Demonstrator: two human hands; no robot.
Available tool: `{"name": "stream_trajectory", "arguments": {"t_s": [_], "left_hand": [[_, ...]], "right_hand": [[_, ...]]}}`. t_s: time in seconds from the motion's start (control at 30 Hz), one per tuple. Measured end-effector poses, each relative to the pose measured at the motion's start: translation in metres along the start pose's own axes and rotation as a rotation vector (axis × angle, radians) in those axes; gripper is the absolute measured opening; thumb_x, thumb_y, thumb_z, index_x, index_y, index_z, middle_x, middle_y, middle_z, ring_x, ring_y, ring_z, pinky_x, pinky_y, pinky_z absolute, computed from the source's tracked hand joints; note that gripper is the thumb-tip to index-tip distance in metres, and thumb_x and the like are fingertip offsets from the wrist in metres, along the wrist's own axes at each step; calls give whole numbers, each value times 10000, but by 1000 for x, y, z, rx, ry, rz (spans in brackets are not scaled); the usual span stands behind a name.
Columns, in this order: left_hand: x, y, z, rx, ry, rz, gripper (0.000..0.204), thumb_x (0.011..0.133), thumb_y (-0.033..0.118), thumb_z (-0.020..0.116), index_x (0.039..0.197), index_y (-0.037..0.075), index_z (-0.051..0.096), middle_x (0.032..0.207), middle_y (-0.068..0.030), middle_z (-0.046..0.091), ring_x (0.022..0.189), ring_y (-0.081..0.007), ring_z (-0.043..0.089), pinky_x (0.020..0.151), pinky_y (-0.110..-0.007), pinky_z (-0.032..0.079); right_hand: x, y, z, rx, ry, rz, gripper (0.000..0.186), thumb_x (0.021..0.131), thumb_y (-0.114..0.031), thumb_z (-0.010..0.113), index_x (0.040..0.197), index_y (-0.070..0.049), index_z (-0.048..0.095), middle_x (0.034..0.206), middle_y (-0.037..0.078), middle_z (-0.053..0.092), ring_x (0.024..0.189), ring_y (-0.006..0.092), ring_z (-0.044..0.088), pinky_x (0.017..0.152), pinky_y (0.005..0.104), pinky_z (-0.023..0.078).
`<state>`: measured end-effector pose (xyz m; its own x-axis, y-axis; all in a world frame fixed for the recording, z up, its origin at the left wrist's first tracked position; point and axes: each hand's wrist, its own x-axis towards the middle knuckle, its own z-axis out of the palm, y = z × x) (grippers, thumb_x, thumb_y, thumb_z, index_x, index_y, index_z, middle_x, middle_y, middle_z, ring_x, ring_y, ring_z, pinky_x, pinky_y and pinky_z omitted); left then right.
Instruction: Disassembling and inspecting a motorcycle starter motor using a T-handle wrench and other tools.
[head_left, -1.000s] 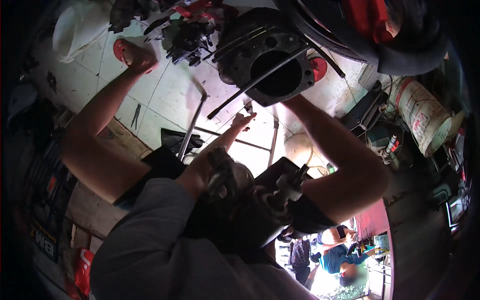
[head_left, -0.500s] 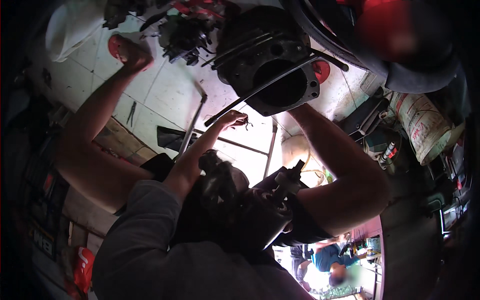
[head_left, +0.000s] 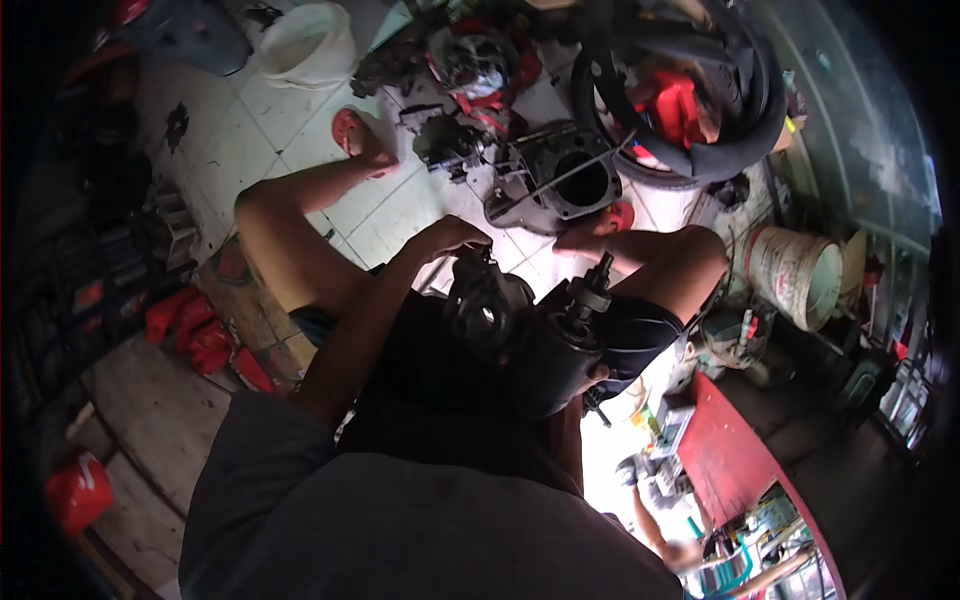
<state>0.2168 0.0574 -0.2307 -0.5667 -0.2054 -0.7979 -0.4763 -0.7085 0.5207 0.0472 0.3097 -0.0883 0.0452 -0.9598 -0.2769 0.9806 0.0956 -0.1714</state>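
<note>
My right hand (head_left: 597,374) was mostly hidden behind a dark cylindrical motor (head_left: 553,370); only fingertips showed, curled against its right side. The motor stood over my lap, just right of a cast metal housing (head_left: 468,300), its long axis slanting from lower left to upper right, its geared shaft (head_left: 592,290) pointing up and away from me. My left hand (head_left: 450,237) arched over the housing's top edge, fingers close together and bent down; their tips sank into shadow, so I could not tell whether they pinched anything. The housing's lower part melted into my dark clothing, and where it met the motor was too dim to make out. Beyond, on the tiled floor (head_left: 245,140), a long rod (head_left: 580,167) crossed a casting (head_left: 535,158) with a wide bore.
</note>
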Motion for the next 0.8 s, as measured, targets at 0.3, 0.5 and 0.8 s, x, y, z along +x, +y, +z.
{"name": "stream_trajectory", "arguments": {"t_s": [0.3,0.5,0.8], "left_hand": [[-107,97,2,-563,-303,494,313,856,99,560,1149,3,509,1088,-111,582,1028,-230,565,924,-319,457],[-119,104,-8,-521,-457,720,383,859,120,561,1211,19,448,1082,-95,569,1000,-219,577,874,-314,490],[-122,122,4,-479,-382,731,355,907,185,457,1183,-38,468,1084,-195,579,946,-266,607,854,-324,496]], "right_hand": [[-10,-22,-12,-325,-294,231,892,635,-500,632,1293,14,320,1093,277,505,964,395,530,880,472,428],[13,-2,5,-274,-394,114,807,606,-396,639,1253,11,381,1051,231,551,922,345,561,829,421,474],[17,-11,10,-350,-187,101,795,601,-383,636,1246,10,391,1053,221,554,922,335,563,824,414,479]]}}
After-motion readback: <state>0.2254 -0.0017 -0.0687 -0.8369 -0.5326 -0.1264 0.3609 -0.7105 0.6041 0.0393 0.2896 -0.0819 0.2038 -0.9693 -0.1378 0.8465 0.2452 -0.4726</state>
